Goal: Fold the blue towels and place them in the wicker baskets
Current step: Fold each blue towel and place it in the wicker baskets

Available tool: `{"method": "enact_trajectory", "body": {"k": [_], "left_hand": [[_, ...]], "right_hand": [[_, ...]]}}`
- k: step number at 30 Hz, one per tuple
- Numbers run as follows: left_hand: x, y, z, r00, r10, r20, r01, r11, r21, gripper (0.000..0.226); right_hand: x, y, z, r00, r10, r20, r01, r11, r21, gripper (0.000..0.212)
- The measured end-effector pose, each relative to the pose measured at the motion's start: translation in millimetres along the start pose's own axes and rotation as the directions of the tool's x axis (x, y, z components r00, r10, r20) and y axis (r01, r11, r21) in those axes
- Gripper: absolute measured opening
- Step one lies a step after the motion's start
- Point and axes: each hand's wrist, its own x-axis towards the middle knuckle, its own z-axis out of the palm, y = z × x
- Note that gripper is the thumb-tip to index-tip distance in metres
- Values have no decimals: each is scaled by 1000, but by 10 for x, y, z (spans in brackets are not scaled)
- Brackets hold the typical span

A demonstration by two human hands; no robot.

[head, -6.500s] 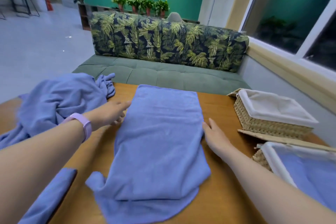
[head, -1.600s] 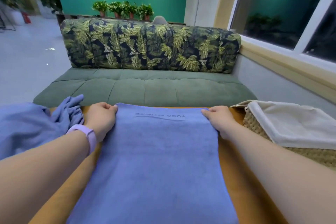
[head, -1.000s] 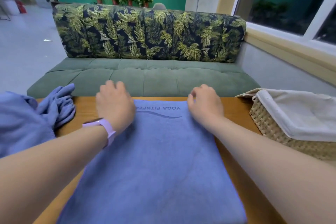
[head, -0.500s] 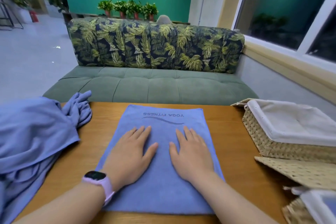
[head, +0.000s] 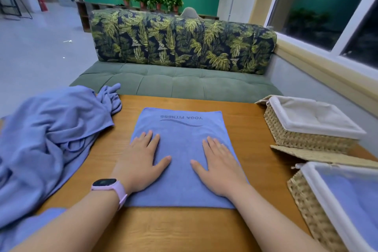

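1. A folded towel [head: 180,149] is seen lying flat at centre frame on the tabletop [head: 251,149]. Its long axis runs from the lower edge toward the top of the frame; the printed lettering is at its far end.
2. The left hand [head: 141,161] is pressed palm-down on the towel's left half, fingers straight and slightly spread; nothing is gripped. A watch [head: 110,187] is worn on that wrist.
3. The right hand [head: 219,166] is laid flat on the towel's right half in the same manner, fingers extended, nothing pinched.
4. Step judged: the fold is being smoothed. Whether a further fold is needed cannot be told.
5. Two baskets are noted at the right of the frame. The far basket [head: 302,139] at mid right has a white liner, and nothing is seen in it. The near basket [head: 311,210] at lower right holds blue cloth inside its liner. A flat wicker lid [head: 319,155] lies between them.
6. Key relation: both baskets lie to the right of the towel, so the right hand is the nearer one. The towel's long axis is roughly parallel to the near basket's long side, so little turning should be called for on transfer.
7. An unfolded pile of towels [head: 47,139] is heaped at left, well apart from the baskets; the left hand is nearer to it.
8. Risk judged: a one-handed lift could let the layers slip apart.
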Motion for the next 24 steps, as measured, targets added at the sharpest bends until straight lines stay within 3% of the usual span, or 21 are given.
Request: {"method": "enact_trajectory", "body": {"k": [2,4,6,9,11,15,17,19,21,22,24], "left_hand": [[-189,12,-50,983,88,-158,-102,991,-85,50],[-375,21,-93,963,128,-237,-140,990,-34,31],[-546,-8,-110,972,148,-182,-159,986,-46,39],[-799,-145,-107,985,172,-26,-173,984,-32,70],[-939,-194,-125,981,185,56,-186,982,12,84],[-1107,-193,-112,981,137,135,-146,988,55,106],[-1200,-150,-107,984,125,130,-135,988,72,108],[-1334,-117,-106,986,114,123,-123,990,73,105],[-1471,-106,-129,986,131,103,-135,990,34,102],[-1534,-94,-162,982,165,87,-168,986,21,100],[-1634,-61,-237,958,285,14,-285,958,38,89]], "right_hand": [[-129,-10,27,1000,16,6,-16,1000,2,82],[-248,-14,32,1000,25,-5,-25,999,25,80],[-372,-24,16,996,50,-80,-43,995,95,70],[-548,-79,-29,956,24,-293,16,991,132,49],[-645,-108,-63,970,-36,-238,62,993,103,45],[-797,-43,-67,995,-74,-66,81,991,102,60],[-881,-32,-63,995,-86,-51,91,990,109,60],[-998,-44,-57,973,-98,-208,126,984,123,45],[-1126,-71,-84,906,-159,-393,212,973,93,30],[-1195,-63,-97,892,-199,-405,250,966,74,28],[-1352,2,-98,924,-264,-275,294,953,74,39]]}}
